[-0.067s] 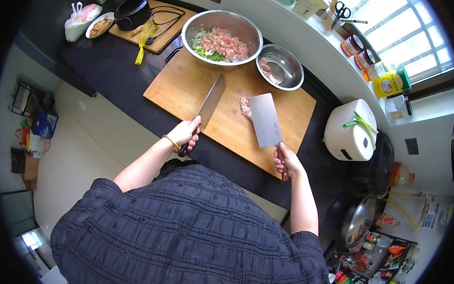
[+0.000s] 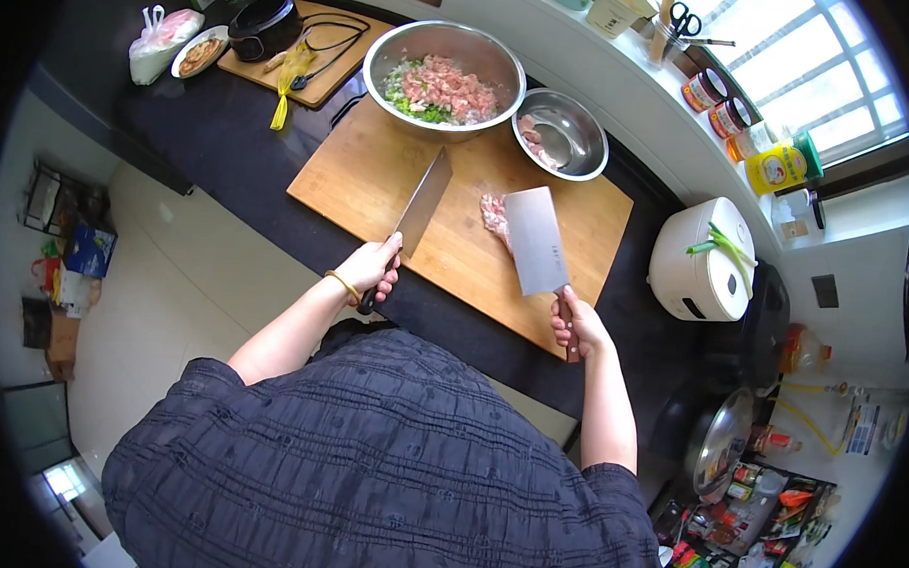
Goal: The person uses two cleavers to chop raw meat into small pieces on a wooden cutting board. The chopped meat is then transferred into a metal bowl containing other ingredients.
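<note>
a: what is the left hand (image 2: 377,271) doing?
b: its fingers are wrapped around the black handle of a broad knife (image 2: 423,201). the blade slants up and away over the cutting board (image 2: 354,165); whether it touches the wood, i can't tell.
a: and the right hand (image 2: 576,326)?
b: closed around the brown handle of a cleaver (image 2: 534,242), near the board's close edge. the wide blade has its flat side facing up.
a: where's the meat?
b: a pink and white strip of meat (image 2: 494,215) lies on the board, just left of the cleaver, partly hidden behind its blade.
a: anything beyond that?
b: a large steel bowl (image 2: 443,130) at the board's far edge, with minced pink meat (image 2: 449,87) and chopped greens (image 2: 420,111) in it. to its right is a smaller steel bowl (image 2: 581,146) with a few pale pink pieces (image 2: 533,137).
a: and off the board?
b: on the dark tabletop (image 2: 247,217) to the right, a white cooker (image 2: 684,262) with green stalks (image 2: 724,247) lying across its lid.
</note>
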A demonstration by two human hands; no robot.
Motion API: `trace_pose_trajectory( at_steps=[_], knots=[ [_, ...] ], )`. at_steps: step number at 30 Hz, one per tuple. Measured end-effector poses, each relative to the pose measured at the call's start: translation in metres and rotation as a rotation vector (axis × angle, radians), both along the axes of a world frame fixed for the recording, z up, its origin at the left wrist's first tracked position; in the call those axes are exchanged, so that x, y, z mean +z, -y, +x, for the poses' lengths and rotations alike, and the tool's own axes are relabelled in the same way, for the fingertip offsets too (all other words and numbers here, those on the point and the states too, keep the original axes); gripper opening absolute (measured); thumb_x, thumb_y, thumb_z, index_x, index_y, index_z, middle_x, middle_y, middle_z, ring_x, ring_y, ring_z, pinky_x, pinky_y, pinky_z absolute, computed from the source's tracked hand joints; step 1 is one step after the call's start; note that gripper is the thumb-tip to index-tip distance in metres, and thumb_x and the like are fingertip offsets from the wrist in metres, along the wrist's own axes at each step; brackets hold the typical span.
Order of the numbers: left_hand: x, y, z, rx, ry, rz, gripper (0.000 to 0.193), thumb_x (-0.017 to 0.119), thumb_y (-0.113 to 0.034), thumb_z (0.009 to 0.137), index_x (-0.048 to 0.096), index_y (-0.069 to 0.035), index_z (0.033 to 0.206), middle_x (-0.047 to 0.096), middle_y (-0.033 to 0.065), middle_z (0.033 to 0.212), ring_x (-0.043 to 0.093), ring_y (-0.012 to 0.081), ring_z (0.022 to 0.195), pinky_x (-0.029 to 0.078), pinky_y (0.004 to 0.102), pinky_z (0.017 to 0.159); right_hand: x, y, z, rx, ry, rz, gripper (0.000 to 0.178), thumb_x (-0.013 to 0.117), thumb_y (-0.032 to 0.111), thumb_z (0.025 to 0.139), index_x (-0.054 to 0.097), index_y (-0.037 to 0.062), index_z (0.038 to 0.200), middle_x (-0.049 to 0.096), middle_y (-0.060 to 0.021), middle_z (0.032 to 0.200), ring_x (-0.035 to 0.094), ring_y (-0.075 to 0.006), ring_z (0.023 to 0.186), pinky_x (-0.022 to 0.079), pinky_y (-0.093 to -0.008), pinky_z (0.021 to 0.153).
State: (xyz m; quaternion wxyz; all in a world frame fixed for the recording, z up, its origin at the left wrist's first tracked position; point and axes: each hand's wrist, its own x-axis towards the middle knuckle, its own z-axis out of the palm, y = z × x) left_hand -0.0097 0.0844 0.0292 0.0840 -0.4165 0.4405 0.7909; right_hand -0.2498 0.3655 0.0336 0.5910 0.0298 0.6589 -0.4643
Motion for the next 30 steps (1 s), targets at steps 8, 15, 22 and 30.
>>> trace_pose_trajectory(
  at_steps=[8, 15, 22, 30],
  knots=[
    [0.001, 0.001, -0.002, -0.037, -0.004, 0.011, 0.041, 0.040, -0.050, 0.088, 0.040, -0.011, 0.074, 0.038, -0.0017, 0.051, 0.034, 0.0066, 0.038, 0.032, 0.0218, 0.035, 0.025, 0.005, 0.048, -0.229, -0.440, -0.079, 0.034, 0.044, 0.037, 0.090, 0.043, 0.0073, 0.074, 0.042, -0.0007, 0.050, 0.037, -0.0085, 0.034, 0.032, -0.0231, 0.032],
    [-0.003, 0.009, -0.010, -0.151, -0.012, -0.025, 0.043, 0.041, -0.052, 0.087, 0.040, -0.011, 0.073, 0.038, -0.0017, 0.052, 0.033, 0.0067, 0.039, 0.032, 0.0219, 0.035, 0.061, 0.042, 0.094, -0.184, -0.744, 0.093, 0.029, 0.042, 0.034, 0.091, 0.042, 0.0059, 0.081, 0.041, -0.0006, 0.050, 0.038, -0.0077, 0.034, 0.033, -0.0236, 0.031],
    [-0.001, 0.026, -0.019, -0.253, -0.023, -0.010, 0.042, 0.040, -0.050, 0.087, 0.040, -0.011, 0.073, 0.039, -0.0018, 0.051, 0.035, 0.0072, 0.039, 0.033, 0.0224, 0.035, 0.008, 0.065, 0.107, -0.204, -0.572, 0.282, 0.032, 0.042, 0.035, 0.090, 0.045, 0.0033, 0.085, 0.044, -0.0030, 0.051, 0.042, -0.0121, 0.034, 0.036, -0.0267, 0.031],
    [-0.003, 0.037, -0.024, -0.369, -0.030, -0.016, 0.042, 0.042, -0.051, 0.087, 0.040, -0.011, 0.072, 0.039, -0.0017, 0.052, 0.035, 0.0070, 0.039, 0.033, 0.0227, 0.036, -0.058, 0.057, 0.106, -0.060, -0.951, 0.346, 0.032, 0.043, 0.033, 0.090, 0.046, 0.0014, 0.082, 0.044, -0.0043, 0.048, 0.044, -0.0139, 0.033, 0.036, -0.0289, 0.032]
  ],
)
